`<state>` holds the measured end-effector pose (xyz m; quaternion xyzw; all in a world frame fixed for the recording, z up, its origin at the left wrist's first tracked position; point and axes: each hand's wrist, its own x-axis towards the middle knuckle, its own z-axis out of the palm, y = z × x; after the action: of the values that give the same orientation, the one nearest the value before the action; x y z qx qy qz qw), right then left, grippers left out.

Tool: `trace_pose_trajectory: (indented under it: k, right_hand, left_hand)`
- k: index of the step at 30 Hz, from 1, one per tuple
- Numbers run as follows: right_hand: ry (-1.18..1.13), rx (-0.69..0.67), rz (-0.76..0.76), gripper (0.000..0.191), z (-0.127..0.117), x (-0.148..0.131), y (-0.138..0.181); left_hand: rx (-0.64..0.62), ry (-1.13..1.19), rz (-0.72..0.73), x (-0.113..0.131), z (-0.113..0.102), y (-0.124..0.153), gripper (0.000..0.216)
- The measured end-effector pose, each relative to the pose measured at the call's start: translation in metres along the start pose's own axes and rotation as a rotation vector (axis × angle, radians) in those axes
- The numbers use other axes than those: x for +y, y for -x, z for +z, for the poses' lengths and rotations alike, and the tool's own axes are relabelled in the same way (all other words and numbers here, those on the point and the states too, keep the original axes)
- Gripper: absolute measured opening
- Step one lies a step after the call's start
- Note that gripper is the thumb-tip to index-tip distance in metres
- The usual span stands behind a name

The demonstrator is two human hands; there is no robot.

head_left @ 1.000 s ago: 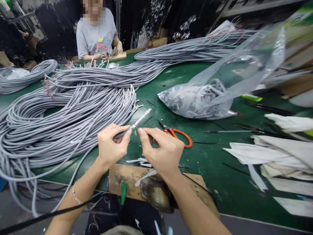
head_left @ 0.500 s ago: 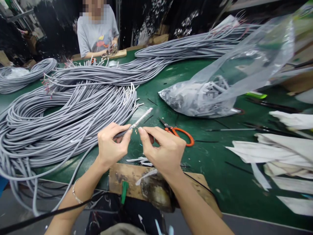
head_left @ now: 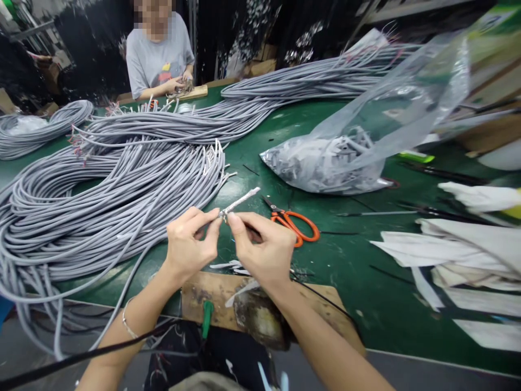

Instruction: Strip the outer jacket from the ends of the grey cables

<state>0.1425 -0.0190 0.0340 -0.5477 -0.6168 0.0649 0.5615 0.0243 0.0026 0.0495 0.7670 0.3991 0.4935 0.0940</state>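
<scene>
My left hand (head_left: 190, 245) pinches a grey cable just behind its stripped end. The bare braided tip (head_left: 241, 200) sticks out up and to the right. My right hand (head_left: 264, 251) has its thumb and fingertips closed on the same cable at the base of the braid, touching the left fingertips. Both hands hover above a worn wooden block (head_left: 228, 307) at the near table edge. The cable trails left into a big heap of grey cables (head_left: 101, 184).
Orange-handled scissors (head_left: 293, 221) lie right of my hands on the green table (head_left: 350, 255). A clear plastic bag of grey scraps (head_left: 325, 160) sits behind them. White strips (head_left: 456, 250) pile at the right. A person in a grey shirt (head_left: 159, 57) works at the far side.
My right fingertips have closed in against the left ones at the base of the braid. The stripped tip has tilted slightly flatter. The view shifted a little.
</scene>
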Motion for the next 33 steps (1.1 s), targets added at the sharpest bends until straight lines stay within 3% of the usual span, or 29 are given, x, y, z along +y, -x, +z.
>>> trace_pose_trajectory:
  k: [3, 5, 9, 13, 21, 29, 31, 33]
  right_hand:
    - [0.148, 0.061, -0.21, 0.021, 0.001, -0.0019, 0.0022]
    - [0.167, 0.052, -0.238, 0.021, 0.0015, -0.0023, 0.0022]
    - [0.225, 0.015, -0.166, 0.022, -0.0011, -0.0016, -0.0002]
    - [0.277, 0.086, -0.191, 0.022, -0.006, 0.0001, -0.0024]
    - [0.219, 0.023, -0.198, 0.023, -0.004, -0.001, -0.002]
    - [-0.156, -0.076, 0.153, 0.027, -0.0019, -0.0005, -0.0031]
    - [-0.152, -0.041, 0.138, 0.026, -0.0014, -0.0016, -0.0016]
    - [-0.057, -0.001, 0.027, 0.023, -0.0015, -0.0028, 0.0002]
  left_hand:
    - [-0.005, 0.016, -0.056, 0.0001, -0.0012, -0.0011, 0.011]
    - [-0.002, 0.023, -0.061, -0.0011, -0.002, -0.0016, 0.011]
    - [0.042, -0.035, -0.004, -0.0048, -0.0034, -0.0012, 0.012]
    - [0.079, -0.1, 0.044, -0.0067, -0.005, -0.0005, 0.012]
    - [0.065, -0.093, 0.078, -0.0046, -0.0051, -0.0001, 0.011]
    - [0.013, -0.073, 0.101, -0.0033, -0.0005, 0.0032, 0.013]
    - [-0.006, -0.066, 0.07, -0.0022, -0.0001, 0.0034, 0.013]
    - [-0.012, -0.045, 0.021, -0.0006, -0.0008, 0.0027, 0.012]
